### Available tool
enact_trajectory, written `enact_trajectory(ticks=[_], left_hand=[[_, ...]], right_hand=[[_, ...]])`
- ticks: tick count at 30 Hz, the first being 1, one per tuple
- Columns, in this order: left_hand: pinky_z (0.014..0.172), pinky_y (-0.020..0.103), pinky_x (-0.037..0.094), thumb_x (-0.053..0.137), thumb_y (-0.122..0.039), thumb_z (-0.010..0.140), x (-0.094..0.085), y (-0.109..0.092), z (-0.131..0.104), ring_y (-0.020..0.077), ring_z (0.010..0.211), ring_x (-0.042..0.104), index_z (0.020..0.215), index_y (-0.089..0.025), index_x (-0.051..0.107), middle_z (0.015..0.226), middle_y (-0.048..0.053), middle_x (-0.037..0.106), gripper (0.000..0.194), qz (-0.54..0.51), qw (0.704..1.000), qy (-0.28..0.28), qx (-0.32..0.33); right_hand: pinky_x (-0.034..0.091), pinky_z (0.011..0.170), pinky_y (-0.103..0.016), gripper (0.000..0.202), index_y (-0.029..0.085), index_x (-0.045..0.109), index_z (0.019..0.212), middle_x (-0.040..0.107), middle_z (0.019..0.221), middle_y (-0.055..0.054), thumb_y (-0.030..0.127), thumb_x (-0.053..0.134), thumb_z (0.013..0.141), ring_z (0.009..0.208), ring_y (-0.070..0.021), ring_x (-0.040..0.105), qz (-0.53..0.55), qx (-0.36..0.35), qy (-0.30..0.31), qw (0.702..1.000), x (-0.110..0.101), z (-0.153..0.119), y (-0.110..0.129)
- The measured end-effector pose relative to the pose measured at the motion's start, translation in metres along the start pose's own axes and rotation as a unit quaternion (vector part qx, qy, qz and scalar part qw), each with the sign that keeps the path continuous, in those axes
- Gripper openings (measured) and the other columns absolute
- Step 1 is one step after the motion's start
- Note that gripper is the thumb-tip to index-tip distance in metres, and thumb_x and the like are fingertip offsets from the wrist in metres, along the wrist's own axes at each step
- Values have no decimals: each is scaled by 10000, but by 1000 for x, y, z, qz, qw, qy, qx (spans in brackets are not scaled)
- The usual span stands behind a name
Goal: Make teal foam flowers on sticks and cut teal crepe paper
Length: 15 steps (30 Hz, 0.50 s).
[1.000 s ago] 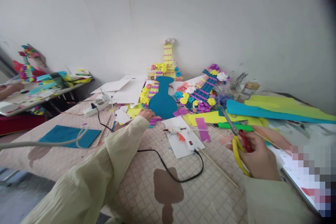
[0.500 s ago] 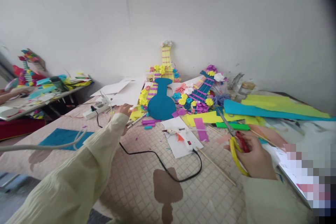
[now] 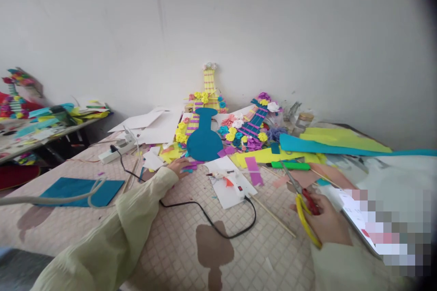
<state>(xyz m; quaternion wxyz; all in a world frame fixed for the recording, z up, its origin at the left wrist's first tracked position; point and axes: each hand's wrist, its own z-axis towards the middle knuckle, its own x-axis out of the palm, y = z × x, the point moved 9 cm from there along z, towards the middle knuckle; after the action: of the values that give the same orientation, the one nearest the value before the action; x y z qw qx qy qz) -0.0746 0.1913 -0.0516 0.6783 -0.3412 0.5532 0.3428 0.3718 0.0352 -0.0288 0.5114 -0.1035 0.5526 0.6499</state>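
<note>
My left hand (image 3: 178, 168) reaches across the table, fingers stretched out at a small pile of purple paper strips (image 3: 194, 164) and teal scraps. Whether it grips any strip cannot be made out. In my right hand (image 3: 327, 220) is a pair of scissors (image 3: 303, 207) with one yellow and one red handle, blades pointing away from me. A teal cutout with a round body and long neck (image 3: 205, 143) stands just beyond the strips. Between my hands, a white hot glue gun (image 3: 235, 184) lies on a white sheet (image 3: 221, 198), its black cord trailing left.
Flower-trimmed woven paper pieces (image 3: 254, 122) lean near the wall. A power strip (image 3: 118, 150) and teal sheet (image 3: 83, 192) lie left. On the right are a green glue-stick-like bar (image 3: 290, 165), coloured paper (image 3: 337, 143), and a phone (image 3: 358, 220). A thin stick (image 3: 273, 216) lies centrally.
My left hand has moved right and nearer, from the white and yellow scraps to the purple strips. My right hand still holds the scissors. The view has shifted slightly.
</note>
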Motion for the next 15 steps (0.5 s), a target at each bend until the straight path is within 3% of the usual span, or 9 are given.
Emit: enact_trajectory(ticks=[8,15], left_hand=[[815,413,450,482,-293,831,4,0,-3,203,979,524,1117,-165,490,1124,87,519,314,8,1000,-3,-13],[850,442,414,501,-334,805,3,2,-6,233,1034,501,1130,-174,504,1131,102,531,363,11,1000,-14,-26]], right_hand=[[438,502,-338,269,235,495,750,606,612,-30,468,524,619,545,-228,582,-46,53,-5,998,-9,-23,-13],[438,552,-308,291,206,551,807,638,685,-32,433,544,625,624,-209,601,-94,33,8,995,-5,-29,-13]])
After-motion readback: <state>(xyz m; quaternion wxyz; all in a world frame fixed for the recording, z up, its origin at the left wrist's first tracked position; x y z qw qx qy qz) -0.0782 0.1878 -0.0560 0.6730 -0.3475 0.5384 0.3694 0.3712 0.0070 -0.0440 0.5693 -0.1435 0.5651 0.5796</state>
